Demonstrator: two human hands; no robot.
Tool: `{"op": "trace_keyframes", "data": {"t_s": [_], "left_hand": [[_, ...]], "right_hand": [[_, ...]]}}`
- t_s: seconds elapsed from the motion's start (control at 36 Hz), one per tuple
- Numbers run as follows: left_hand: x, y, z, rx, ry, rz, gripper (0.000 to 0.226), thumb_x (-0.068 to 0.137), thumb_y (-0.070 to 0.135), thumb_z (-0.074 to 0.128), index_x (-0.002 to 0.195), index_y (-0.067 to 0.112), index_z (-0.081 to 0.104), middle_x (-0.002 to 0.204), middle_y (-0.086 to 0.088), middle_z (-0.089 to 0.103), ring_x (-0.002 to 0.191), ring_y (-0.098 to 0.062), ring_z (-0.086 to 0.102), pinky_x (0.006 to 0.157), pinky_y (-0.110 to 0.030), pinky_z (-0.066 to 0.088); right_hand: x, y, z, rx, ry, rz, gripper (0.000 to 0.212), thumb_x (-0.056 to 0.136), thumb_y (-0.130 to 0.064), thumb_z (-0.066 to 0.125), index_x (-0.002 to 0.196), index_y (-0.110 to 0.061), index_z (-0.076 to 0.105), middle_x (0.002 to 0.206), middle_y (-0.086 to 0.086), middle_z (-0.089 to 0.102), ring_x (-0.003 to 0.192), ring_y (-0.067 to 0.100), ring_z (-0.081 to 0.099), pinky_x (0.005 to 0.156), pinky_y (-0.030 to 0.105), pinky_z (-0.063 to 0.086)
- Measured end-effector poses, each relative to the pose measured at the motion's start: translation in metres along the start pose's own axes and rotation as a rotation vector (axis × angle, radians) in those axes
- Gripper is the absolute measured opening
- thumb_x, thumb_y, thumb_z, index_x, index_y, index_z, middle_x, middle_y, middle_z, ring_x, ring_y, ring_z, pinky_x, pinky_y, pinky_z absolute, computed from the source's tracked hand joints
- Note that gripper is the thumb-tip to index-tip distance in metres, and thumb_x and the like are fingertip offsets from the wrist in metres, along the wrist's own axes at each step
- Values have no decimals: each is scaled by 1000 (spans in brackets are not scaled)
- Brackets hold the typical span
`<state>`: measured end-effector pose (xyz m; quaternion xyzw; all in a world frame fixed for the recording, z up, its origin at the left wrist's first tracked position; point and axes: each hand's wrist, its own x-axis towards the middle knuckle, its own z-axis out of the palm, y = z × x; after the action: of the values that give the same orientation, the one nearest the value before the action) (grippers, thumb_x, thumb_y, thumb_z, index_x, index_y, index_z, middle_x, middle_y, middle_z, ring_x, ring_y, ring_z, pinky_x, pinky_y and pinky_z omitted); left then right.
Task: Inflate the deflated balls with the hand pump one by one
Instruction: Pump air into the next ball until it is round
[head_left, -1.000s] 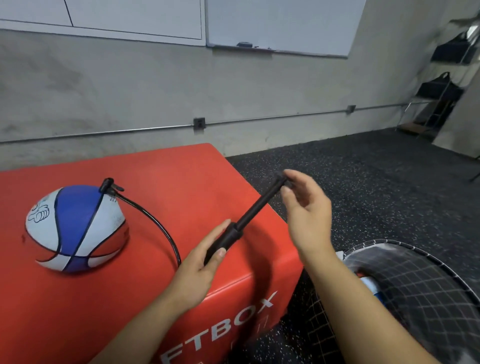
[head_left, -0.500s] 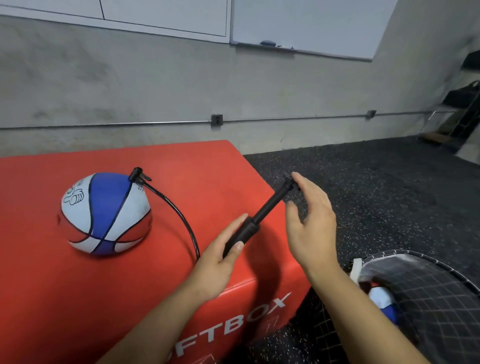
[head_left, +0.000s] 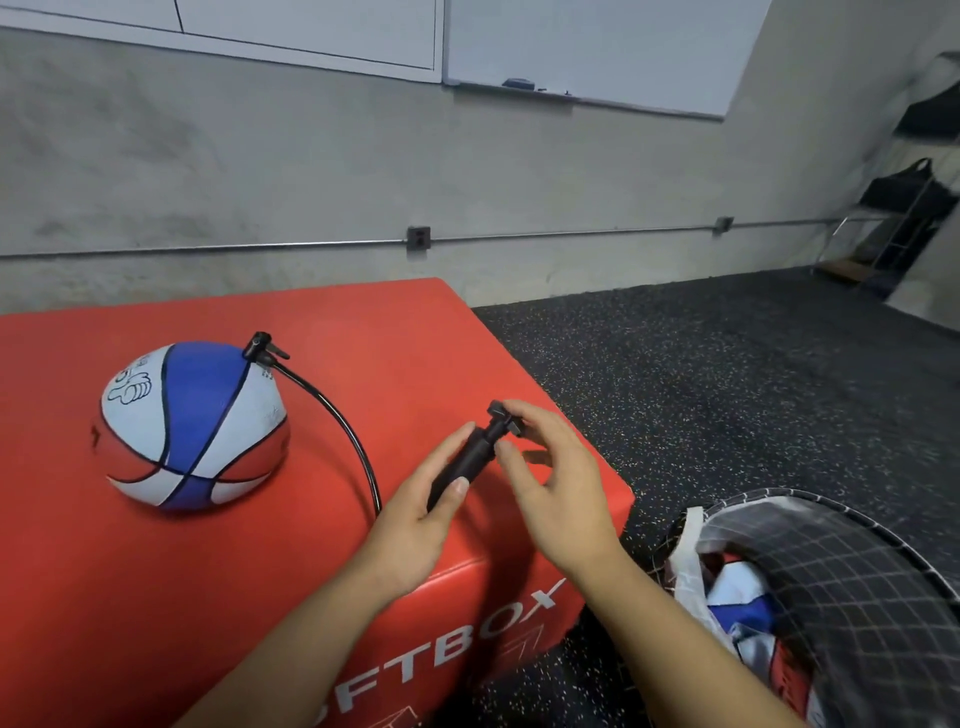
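**Hand pump held over red box, hose attached to ball**

Item 1. Hand pump (head_left: 460, 465): black, slim barrel, tilted up and away from the viewer. The barrel is gripped by the left hand (head_left: 410, 525), thumb laid along its near side and fingers curled behind it. The T-shaped handle at the top sits close to the barrel, so the plunger is seen almost fully pushed in.

Item 2. Right hand (head_left: 556, 483): placed at the pump handle, which is pinched between fingertips and thumb; the remaining fingers are loosely curved.

Item 3. Hose (head_left: 343, 426): black, thin, arched from beneath the left hand up to a valve fitting seated on top of the ball.

Item 4. Ball (head_left: 195, 423): blue, white and red panels, a cartoon hand printed on one white panel. It is rested on the red surface (head_left: 93, 597), left of both hands, its underside slightly flattened.

Item 5. Red surface: a padded box with white lettering on its front face, partly cut off.

Item 6. Mesh bag (head_left: 852, 587): black netting on a wire hoop, set on the speckled dark floor at the lower right; another blue, white and red ball (head_left: 737, 603) is seen inside it, beside white plastic.
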<state>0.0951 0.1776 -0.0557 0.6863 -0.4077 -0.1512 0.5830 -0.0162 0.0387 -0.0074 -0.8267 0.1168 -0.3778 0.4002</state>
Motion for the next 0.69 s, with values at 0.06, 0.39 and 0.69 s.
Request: {"op": "trace_keyframes", "data": {"t_s": [0.06, 0.39, 0.69], "left_hand": [[-1, 0, 2, 9, -12, 5, 53, 104, 39, 53, 155, 49, 40, 154, 23, 51, 145, -12, 47, 123, -50, 34], [-3, -2, 3, -10, -48, -39, 57, 109, 20, 54, 151, 57, 42, 146, 8, 52, 142, -18, 39, 121, -56, 31], [2, -3, -1, -23, -10, -25, 59, 110, 20, 53, 149, 63, 40, 124, 9, 68, 103, -16, 63, 100, -29, 47]], "right_hand": [[2, 2, -5, 57, 30, 24, 27, 101, -13, 68, 126, -23, 67, 124, -10, 70, 114, 10, 68, 96, 35, 57], [39, -3, -51, 215, 312, 32, 26, 101, -2, 62, 116, -22, 67, 110, -8, 73, 104, 8, 69, 93, 26, 53], [38, -4, -57, 82, 259, 18, 36, 103, -13, 64, 137, -23, 65, 131, -11, 69, 125, 7, 63, 107, 33, 50]]}}
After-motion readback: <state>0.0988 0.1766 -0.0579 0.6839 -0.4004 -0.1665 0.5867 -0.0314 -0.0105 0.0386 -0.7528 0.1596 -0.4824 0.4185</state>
